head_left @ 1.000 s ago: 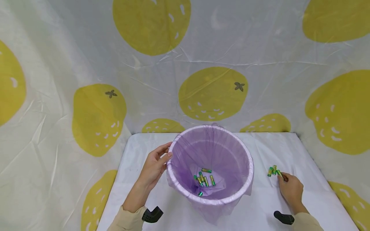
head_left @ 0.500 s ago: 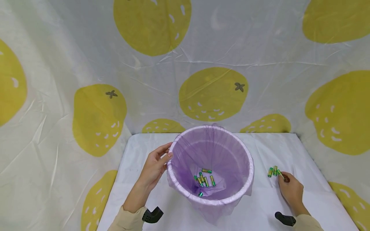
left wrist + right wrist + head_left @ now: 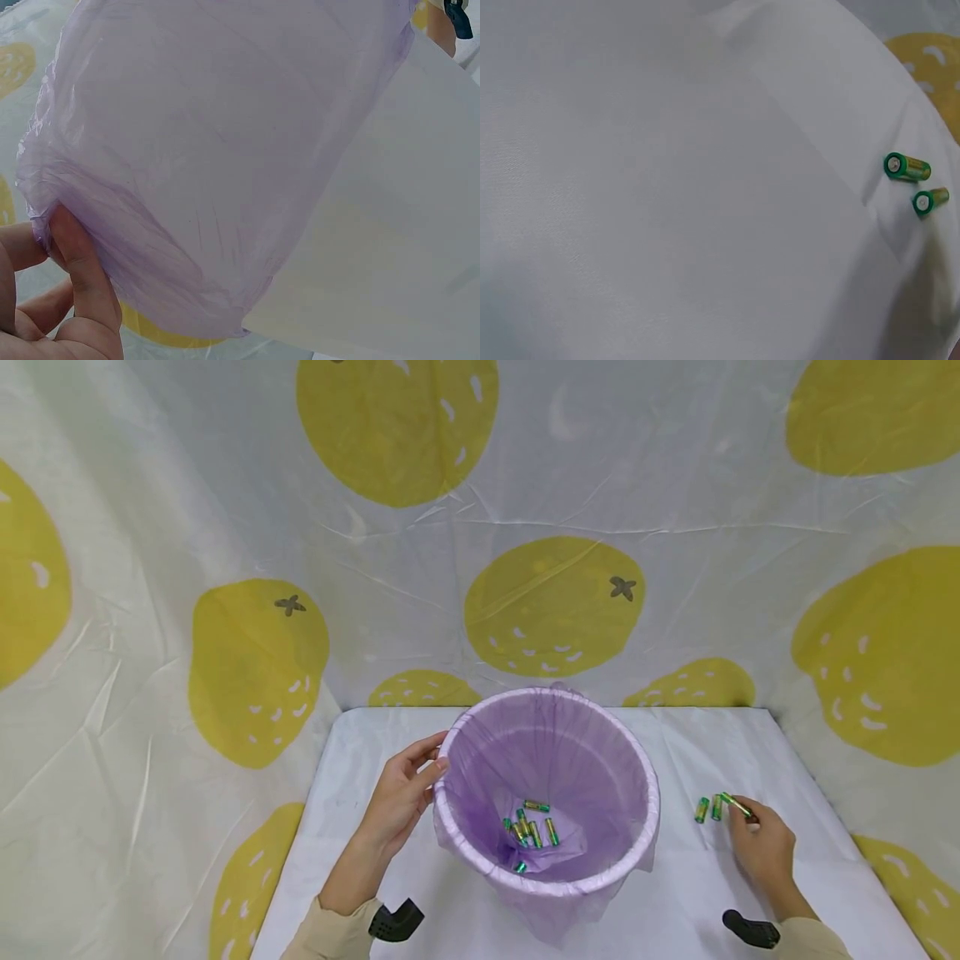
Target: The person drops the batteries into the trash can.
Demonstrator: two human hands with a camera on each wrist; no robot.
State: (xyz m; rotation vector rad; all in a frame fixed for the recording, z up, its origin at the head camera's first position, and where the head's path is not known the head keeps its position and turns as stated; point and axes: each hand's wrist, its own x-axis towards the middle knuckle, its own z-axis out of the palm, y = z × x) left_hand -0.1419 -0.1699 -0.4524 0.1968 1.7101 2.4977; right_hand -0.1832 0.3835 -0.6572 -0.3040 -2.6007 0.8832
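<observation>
A round bin (image 3: 651, 827) lined with a thin purple bag (image 3: 592, 777) stands in the middle of the head view. My left hand (image 3: 397, 797) grips its left rim, thumb over the edge; in the left wrist view the fingers (image 3: 86, 277) press against the bag's outer fold. Several green-and-gold batteries (image 3: 552, 831) lie at the bottom of the bin. To the right, my right hand (image 3: 765, 847) pinches one battery (image 3: 737, 804) by its near end. Just left of it, two more batteries (image 3: 907, 166) lie side by side on the white cloth.
A white cloth covers the table (image 3: 675, 910). Behind and at both sides hangs a pale curtain (image 3: 390, 593) printed with yellow fruit. Black wrist-worn pieces (image 3: 396, 920) sit at both cuffs.
My right hand has drawn slightly right, and the pinched battery has come away from the other two. The left hand and the bin have stayed put.
</observation>
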